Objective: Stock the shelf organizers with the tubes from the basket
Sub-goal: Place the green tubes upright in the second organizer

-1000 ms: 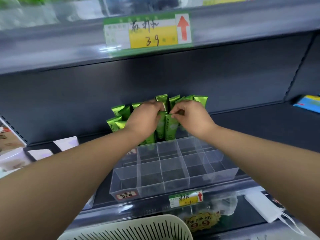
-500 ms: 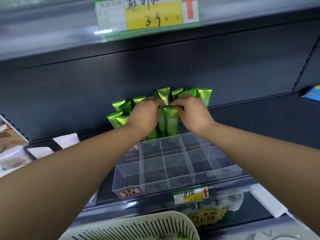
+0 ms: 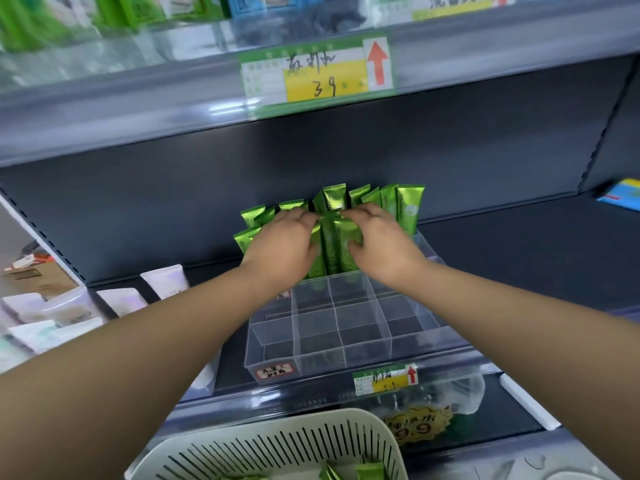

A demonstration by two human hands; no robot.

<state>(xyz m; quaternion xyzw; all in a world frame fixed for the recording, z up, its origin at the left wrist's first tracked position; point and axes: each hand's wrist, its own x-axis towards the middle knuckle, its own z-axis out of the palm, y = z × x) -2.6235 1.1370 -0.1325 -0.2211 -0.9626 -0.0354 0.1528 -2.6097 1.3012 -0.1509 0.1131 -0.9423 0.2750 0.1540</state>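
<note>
Since the frame before, both hands have moved a little apart, so more of the front tubes (image 3: 337, 249) shows between them, and the view has tipped upward. The left hand (image 3: 282, 245) lies against the left side of these tubes with its fingers curled over their flat top ends. The right hand (image 3: 382, 245) holds them from the right side, its thumb and fingers bent around them in a pinch. The front tubes are green and stand upright, caps down, in a back compartment of the clear organizer (image 3: 322, 362), which sits on the dark shelf (image 3: 519, 258). Behind them more green tubes (image 3: 410, 206) stand in a row at the back of the organizer, and some others stand to the left, partly hidden by the left hand. The front compartments of the organizer hold no tubes. Below, at the bottom edge, the pale slotted basket (image 3: 263, 422) has a few loose green tubes (image 3: 370, 471) inside it. White tubes (image 3: 166, 280) lie on the shelf to the left. A yellow and green price tag (image 3: 317, 72) with a red arrow hangs on the edge of the shelf above.
</note>
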